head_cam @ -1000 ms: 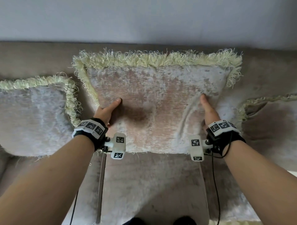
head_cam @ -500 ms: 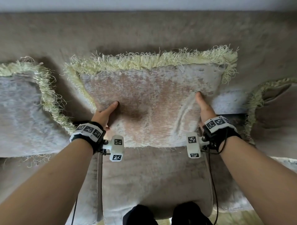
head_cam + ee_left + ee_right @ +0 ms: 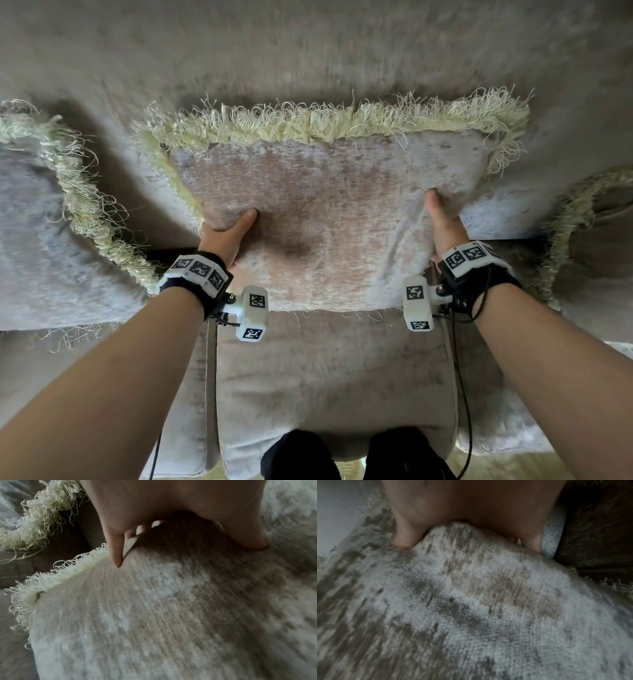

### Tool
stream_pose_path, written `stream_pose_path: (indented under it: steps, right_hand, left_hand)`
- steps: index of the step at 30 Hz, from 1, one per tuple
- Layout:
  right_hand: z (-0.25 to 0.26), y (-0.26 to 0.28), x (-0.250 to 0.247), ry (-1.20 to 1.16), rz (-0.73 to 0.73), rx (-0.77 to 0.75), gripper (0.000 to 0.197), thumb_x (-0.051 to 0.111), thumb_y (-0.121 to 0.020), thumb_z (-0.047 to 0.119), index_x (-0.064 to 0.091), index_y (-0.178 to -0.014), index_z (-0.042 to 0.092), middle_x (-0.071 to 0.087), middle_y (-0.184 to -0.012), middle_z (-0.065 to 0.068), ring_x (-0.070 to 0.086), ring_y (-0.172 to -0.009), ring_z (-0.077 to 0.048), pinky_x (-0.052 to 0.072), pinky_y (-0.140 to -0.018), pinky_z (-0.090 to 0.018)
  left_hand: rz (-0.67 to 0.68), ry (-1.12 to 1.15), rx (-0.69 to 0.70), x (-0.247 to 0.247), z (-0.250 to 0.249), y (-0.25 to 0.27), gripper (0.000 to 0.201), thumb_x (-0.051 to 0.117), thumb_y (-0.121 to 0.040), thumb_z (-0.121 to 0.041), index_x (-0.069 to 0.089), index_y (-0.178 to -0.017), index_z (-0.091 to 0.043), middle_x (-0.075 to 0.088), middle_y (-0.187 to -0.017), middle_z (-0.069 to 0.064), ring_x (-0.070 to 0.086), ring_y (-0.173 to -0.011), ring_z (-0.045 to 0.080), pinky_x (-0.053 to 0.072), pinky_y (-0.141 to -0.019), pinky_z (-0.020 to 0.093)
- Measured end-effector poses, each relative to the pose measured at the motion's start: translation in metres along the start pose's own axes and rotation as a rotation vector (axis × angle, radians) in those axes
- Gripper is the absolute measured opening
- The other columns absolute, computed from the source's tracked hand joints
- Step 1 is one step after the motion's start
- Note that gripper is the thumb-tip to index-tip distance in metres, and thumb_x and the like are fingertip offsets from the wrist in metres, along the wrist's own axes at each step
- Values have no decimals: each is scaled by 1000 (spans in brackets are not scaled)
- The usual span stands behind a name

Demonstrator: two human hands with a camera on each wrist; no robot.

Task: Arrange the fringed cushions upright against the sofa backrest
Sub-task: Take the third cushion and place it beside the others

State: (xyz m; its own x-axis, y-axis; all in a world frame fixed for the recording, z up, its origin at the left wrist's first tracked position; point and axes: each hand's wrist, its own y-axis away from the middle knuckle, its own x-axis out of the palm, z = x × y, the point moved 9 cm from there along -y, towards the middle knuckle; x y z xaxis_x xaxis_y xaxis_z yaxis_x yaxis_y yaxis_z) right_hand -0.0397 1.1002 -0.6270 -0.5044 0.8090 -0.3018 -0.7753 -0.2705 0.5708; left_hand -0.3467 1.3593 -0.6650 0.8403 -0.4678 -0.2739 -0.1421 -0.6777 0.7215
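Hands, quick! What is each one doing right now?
Left hand: closed on the middle cushion, left edge.
Right hand: closed on its right edge.

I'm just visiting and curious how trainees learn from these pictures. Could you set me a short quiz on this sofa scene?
1. True or false: both hands grip the middle cushion.
2. Where does the left hand hold it? A) top fringe B) left edge C) bottom edge
3. How many fringed cushions show in the head view?

Key: 1 true, the right hand grips too. 2 B. 3 three: left cushion, middle, right cushion.
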Motion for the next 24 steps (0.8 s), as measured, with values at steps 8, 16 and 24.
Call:
stream_pose_path:
  steps: [8,16,24]
  right_hand:
    - [13,5,-9,108,-87,-57,53,57,-91,51,47,-127,12,54,-91,5,53,-82,-12,35,-54,-10]
    - [7,5,-15,85,-86,-31,77,56,-85,64,37,-143,17,51,-126,1,49,-111,-17,34,-91,-31]
    - [4,3,-10,82,-111,-12,75,55,-86,64,41,-139,14,53,-120,-2,50,-105,-19,34,-89,-31]
  left_hand:
    - [-116,-177,84,-8,-9,15,132,76,-65,-80,22,-161,-6,40,-160,13,43,-146,35,36,-122,51]
    - [-130,-159,164,-13,-25,15,139,78,-53,-79,18,-162,-15,45,-155,12,49,-140,35,41,-119,53]
    - [-73,-84,118,-19,-23,13,137,83,-51,-75,23,-161,-20,47,-153,7,49,-140,31,43,-117,55]
